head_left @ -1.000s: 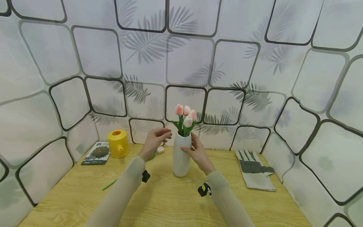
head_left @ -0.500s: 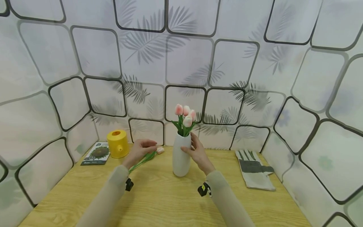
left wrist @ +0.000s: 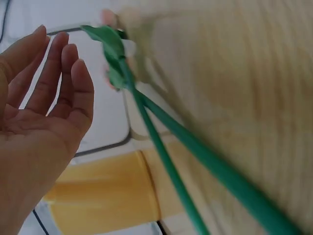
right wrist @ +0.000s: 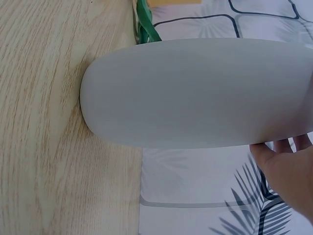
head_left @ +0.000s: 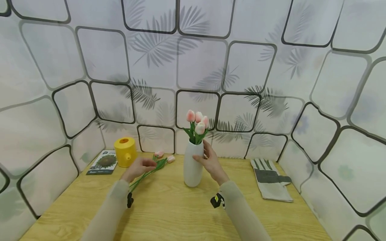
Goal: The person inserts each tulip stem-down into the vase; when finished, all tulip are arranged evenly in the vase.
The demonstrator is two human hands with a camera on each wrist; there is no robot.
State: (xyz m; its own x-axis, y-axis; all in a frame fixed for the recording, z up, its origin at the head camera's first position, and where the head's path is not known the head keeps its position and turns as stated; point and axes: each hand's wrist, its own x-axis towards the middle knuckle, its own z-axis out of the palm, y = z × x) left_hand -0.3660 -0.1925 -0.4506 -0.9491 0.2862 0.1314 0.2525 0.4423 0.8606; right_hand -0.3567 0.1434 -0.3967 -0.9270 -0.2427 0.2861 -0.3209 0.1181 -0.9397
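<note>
Four pink-and-white tulips (head_left: pixel 198 122) are standing in the white vase (head_left: pixel 193 167), their blooms and leaves showing above its mouth while its sides are hiding the lower stems; whether the vase is also holding water, the views are not showing. The right hand (head_left: pixel 210 162) is gripping the vase high on its side, thumb in front and fingers curling behind; that grip is probably steadying a tall, narrow container that is carrying its flowers at the top, while the base is resting upright on the wooden counter (head_left: pixel 181 214).

Two loose tulips (head_left: pixel 162 163) are lying close together on the counter left of the vase, blooms pointing toward the patterned wall (head_left: pixel 202 67); that placing is probably leaving their stems handy for the left side. The left hand (head_left: pixel 140 168) is hovering by them with fingers loosely bending and palm bare; it is holding nothing, and in the left wrist view a gap is showing between fingers and stems.

Behind it, a yellow watering can (head_left: pixel 125 152) is standing beside a packet (head_left: pixel 104 162); the contents of both are staying out of sight; striped gloves (head_left: pixel 269 180) are lying flat at the far right, perhaps leaving the middle free for the vase.
</note>
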